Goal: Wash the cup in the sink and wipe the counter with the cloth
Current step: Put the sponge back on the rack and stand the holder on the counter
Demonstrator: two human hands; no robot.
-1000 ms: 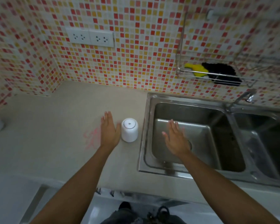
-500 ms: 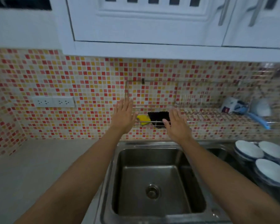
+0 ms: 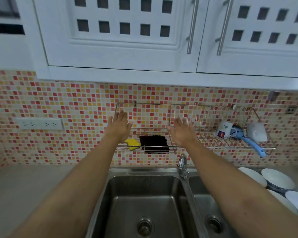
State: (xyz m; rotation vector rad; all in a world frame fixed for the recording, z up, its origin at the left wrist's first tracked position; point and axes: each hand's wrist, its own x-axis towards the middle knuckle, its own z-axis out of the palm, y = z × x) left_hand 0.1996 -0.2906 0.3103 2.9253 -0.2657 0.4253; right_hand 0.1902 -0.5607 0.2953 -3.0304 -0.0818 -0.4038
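Both my hands are raised in front of the wall rack, fingers spread, holding nothing. My left hand hovers above a yellow sponge. My right hand is just right of a black cloth that lies on the rack. Below my arms is the steel double sink, with its tap between the basins. The white cup from the counter is out of view. A different white mug lies on the rack's right part.
A blue-handled brush and a white item rest on the rack at the right. White bowls are stacked right of the sink. White wall cabinets hang overhead. A socket strip is on the tiled wall at left. Grey counter lies at left.
My view has swung up from the counter and cup to the wall rack. Both hands rose from sink level to the rack and have spread a little wider apart.
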